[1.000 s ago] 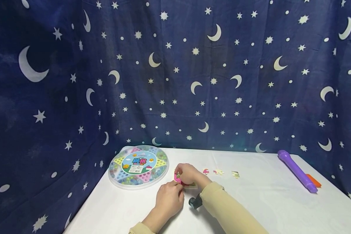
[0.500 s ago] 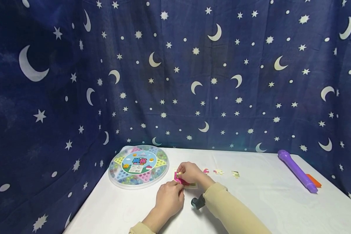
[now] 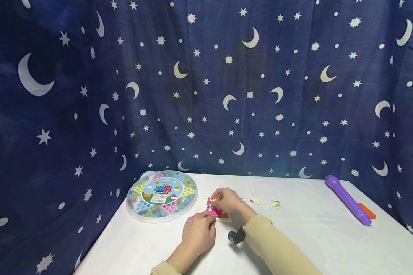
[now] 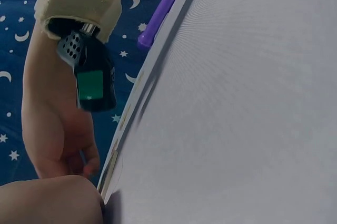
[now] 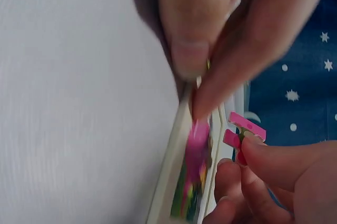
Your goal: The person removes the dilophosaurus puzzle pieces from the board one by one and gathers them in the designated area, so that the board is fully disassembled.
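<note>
A small jigsaw board [image 3: 227, 219] with a pale rim and a pink and green picture lies on the table between my hands. My left hand [image 3: 199, 233] rests at its near left edge, pinching a pink puzzle piece [image 5: 247, 121] between thumb and finger, as the right wrist view shows. My right hand [image 3: 228, 200] reaches over the far side, its thumb and forefinger pinching a small puzzle piece [image 3: 212, 199] at the board. That piece is mostly hidden by the fingertips. Loose puzzle pieces [image 3: 256, 201] lie just right of that hand.
A round Chinese checkers set [image 3: 163, 195] filled with marbles lies at the left. One more puzzle piece [image 3: 275, 204] is further right. A purple stick-like toy [image 3: 347, 199] and an orange block [image 3: 367, 211] are near the right edge. A dark wrist camera [image 3: 236, 236] hangs below the right sleeve.
My right hand has shifted a little away and to the right, uncovering more of the pink picture. My left hand stays in place at the near edge.
</note>
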`<state>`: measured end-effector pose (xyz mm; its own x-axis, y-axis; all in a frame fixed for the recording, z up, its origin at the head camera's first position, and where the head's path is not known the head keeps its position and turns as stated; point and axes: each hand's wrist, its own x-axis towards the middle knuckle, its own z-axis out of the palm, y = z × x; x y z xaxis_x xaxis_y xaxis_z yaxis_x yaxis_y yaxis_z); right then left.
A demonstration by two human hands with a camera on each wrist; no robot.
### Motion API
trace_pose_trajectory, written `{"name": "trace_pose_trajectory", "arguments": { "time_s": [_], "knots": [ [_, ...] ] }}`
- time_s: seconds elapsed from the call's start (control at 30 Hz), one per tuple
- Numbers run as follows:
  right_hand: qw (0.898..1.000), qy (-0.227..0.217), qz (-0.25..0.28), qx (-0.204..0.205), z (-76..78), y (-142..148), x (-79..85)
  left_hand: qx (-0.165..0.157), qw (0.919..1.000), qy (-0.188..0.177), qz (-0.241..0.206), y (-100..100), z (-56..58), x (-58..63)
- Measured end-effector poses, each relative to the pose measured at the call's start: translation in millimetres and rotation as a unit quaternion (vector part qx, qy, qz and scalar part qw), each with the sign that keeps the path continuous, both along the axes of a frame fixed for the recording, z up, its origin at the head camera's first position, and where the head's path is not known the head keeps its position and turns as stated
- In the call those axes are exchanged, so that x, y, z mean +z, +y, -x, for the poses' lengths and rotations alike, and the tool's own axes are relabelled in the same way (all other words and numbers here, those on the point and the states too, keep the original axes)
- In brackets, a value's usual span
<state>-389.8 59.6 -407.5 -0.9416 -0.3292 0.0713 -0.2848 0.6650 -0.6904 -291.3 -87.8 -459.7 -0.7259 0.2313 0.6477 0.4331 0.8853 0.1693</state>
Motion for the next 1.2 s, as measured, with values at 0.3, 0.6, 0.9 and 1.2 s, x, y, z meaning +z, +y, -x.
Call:
{"name": "trace_pose_trajectory", "arguments": {
  "time_s": [0.3,0.6,0.9,1.2],
  "knots": [
    [1.000,-0.005,-0.002,-0.029,4.0,35.7,5.2,0.005,0.9999,-0.009,-0.008,-0.3,0.6,-0.2],
    [0.999,-0.012,-0.002,-0.033,2.1,73.1,8.5,0.009,0.9996,-0.024,-0.010,0.1,0.8,-0.6],
    [0.999,-0.022,-0.039,-0.022,0.5,99.8,1.1,0.003,0.9997,-0.022,-0.012,0.3,-0.7,-2.8],
    [0.997,-0.023,-0.062,-0.034,-3.8,114.5,-1.4,0.000,0.9993,-0.025,-0.026,-0.3,-0.1,-1.8]
  ]
}}
